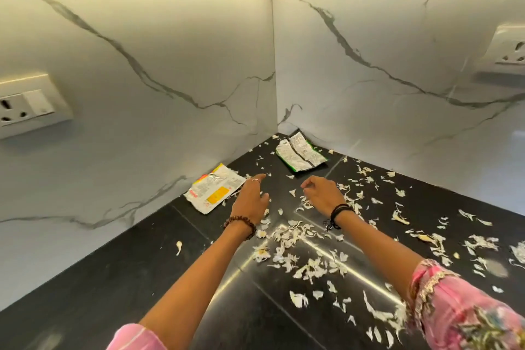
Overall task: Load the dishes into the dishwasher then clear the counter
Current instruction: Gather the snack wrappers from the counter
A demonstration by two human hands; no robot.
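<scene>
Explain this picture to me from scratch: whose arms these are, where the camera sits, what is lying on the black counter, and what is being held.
There is no machine here. A person wears a wide-angle camera on the head, so you look forward and down along their own two arms.

The left hand reaches toward a yellow and white wrapper lying by the wall. The right hand hangs over the counter with its fingers loosely curled. Neither hand holds anything.

On the black counter lie many pale peel scraps, and a green-edged wrapper sits deep in the corner. Marble-patterned walls with a socket on the left surround it. No dishes or dishwasher are visible.
</scene>
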